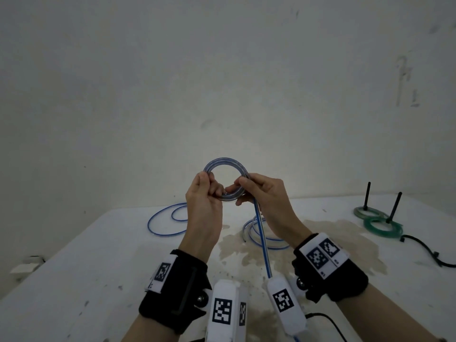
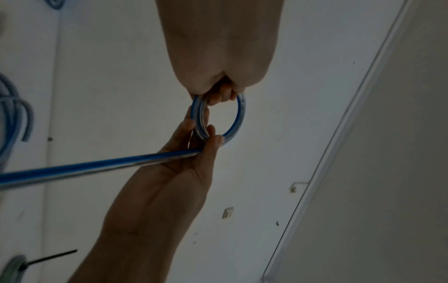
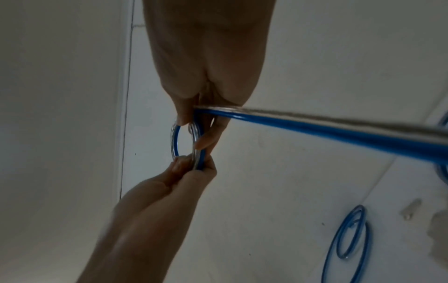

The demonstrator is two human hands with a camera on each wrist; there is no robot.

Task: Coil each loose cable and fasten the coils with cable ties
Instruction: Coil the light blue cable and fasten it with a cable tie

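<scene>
Both hands, left hand (image 1: 202, 201) and right hand (image 1: 265, 203), pinch opposite sides of the blue cable coil (image 1: 225, 180), fingers curled

Right hand (image 3: 206, 92) enters from the top edge, its fingers (image 3: 208, 137) curled onto a small coil of blue-and-clear cable (image 3: 176, 141) held edge-on, so the loop reads as a narrow oval. Left hand (image 3: 174, 183) comes up from the bottom left, fingertips pinching the lower end of the same coil. A straight run of the cable (image 3: 339, 132) leaves the right hand's grip and crosses to the right edge, blurred where it nears the lens. Behind lies a white table (image 3: 278, 191). On it, lower right, a loose blue cable (image 3: 349, 239) lies in open loops. A pale small object (image 3: 412, 208) sits just right of those loops, too blurred to identify.
</scene>
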